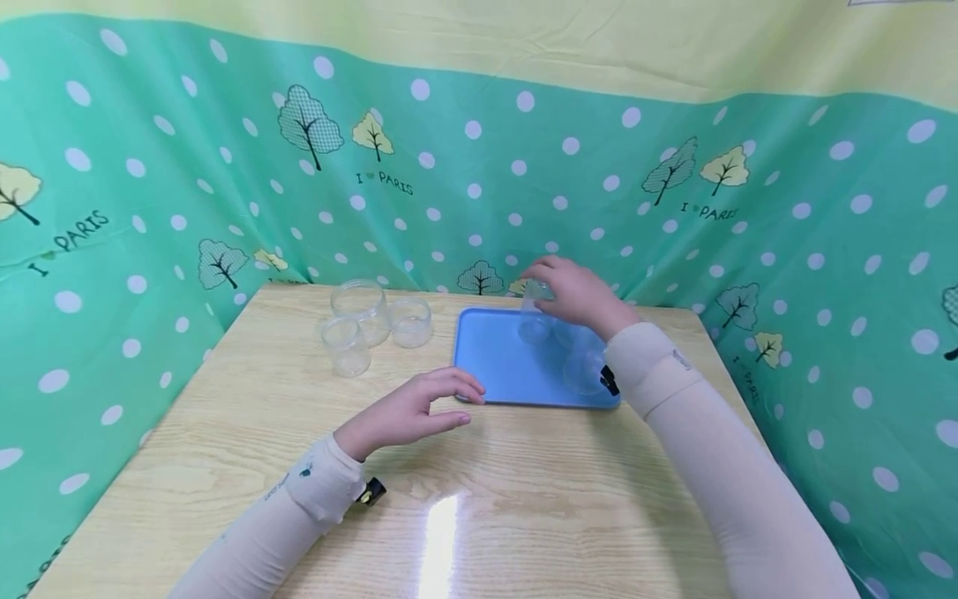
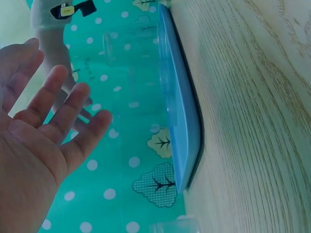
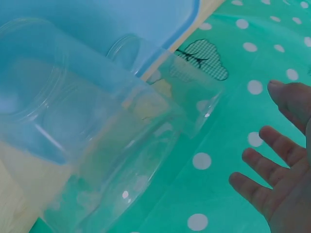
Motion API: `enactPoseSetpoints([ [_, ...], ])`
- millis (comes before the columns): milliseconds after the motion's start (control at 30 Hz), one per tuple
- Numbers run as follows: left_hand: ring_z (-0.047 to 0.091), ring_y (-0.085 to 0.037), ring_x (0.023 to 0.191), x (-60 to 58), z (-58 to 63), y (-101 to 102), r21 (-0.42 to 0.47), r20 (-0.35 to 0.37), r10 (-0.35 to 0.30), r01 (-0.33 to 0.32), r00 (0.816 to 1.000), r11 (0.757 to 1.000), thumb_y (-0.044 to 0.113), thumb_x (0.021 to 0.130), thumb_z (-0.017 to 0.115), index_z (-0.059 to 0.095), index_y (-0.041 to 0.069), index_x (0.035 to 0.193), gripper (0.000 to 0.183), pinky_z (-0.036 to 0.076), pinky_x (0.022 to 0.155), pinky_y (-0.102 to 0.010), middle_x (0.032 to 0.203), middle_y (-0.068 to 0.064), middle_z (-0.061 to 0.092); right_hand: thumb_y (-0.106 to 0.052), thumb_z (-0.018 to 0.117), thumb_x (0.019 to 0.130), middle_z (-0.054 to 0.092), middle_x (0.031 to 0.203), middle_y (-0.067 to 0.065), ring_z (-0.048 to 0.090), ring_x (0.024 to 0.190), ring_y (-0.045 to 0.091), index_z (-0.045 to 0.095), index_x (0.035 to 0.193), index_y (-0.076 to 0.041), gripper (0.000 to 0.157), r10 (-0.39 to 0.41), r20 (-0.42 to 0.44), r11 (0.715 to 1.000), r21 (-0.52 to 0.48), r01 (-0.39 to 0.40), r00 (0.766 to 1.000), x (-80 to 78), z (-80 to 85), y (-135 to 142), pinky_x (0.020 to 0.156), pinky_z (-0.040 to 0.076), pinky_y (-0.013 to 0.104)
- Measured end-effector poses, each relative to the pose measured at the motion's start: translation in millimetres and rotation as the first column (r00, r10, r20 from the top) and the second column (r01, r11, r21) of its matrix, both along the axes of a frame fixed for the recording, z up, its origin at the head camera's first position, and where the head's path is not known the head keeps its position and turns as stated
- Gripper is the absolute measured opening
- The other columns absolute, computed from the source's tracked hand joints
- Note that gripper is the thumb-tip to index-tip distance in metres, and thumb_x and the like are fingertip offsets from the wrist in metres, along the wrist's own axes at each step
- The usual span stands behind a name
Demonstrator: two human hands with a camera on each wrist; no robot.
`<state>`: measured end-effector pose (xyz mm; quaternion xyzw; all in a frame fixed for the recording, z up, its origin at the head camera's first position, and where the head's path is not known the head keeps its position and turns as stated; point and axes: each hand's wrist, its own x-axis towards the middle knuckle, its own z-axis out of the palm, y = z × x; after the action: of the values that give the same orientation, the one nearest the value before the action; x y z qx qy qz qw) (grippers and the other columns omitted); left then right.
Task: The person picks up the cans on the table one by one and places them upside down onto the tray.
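Observation:
My right hand is above the back of the blue tray, its fingers spread near the top of a tall clear container. In the right wrist view the fingers of that hand are loosely bent, with a gap to the narrow clear container and the wider clear one. Another clear container stands at the tray's front right, partly behind my sleeve. My left hand hovers by the tray's front left corner with relaxed fingers, holding nothing.
Left of the tray, three clear containers stand on the wooden table: a wide one, a short one and a narrow one. A green dotted curtain hangs close behind the table and along both sides.

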<state>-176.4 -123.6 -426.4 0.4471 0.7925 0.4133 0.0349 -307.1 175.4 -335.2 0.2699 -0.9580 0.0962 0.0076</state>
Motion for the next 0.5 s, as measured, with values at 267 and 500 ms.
enactPoseSetpoints([
  [267, 0.056, -0.014, 0.130, -0.7, -1.0, -1.1, 0.005, -0.024, 0.007, -0.007, 1.000, 1.000, 0.018, 0.099, 0.071, 0.068, 0.026, 0.126, 0.029, 0.049, 0.108, -0.040, 0.132, 0.011, 0.062, -0.023, 0.073, 0.097, 0.055, 0.145, 0.004, 0.051, 0.135, 0.028, 0.059, 0.141, -0.021, 0.046, 0.033, -0.097, 0.996, -0.083, -0.041, 0.995, 27.5, 0.8, -2.8, 0.110, 0.048, 0.049],
  [500, 0.056, -0.014, 0.129, -1.2, -0.1, -2.2, -0.002, -0.017, 0.014, -0.014, 1.000, 1.000, 0.021, 0.100, 0.069, 0.068, 0.024, 0.127, 0.028, 0.048, 0.109, -0.040, 0.131, 0.009, 0.063, -0.019, 0.074, 0.095, 0.060, 0.141, 0.003, 0.054, 0.133, 0.024, 0.063, 0.137, -0.019, 0.043, 0.110, -0.238, 0.973, -0.172, -0.153, 0.965, 48.9, -12.0, -1.6, 0.109, 0.049, 0.045],
])
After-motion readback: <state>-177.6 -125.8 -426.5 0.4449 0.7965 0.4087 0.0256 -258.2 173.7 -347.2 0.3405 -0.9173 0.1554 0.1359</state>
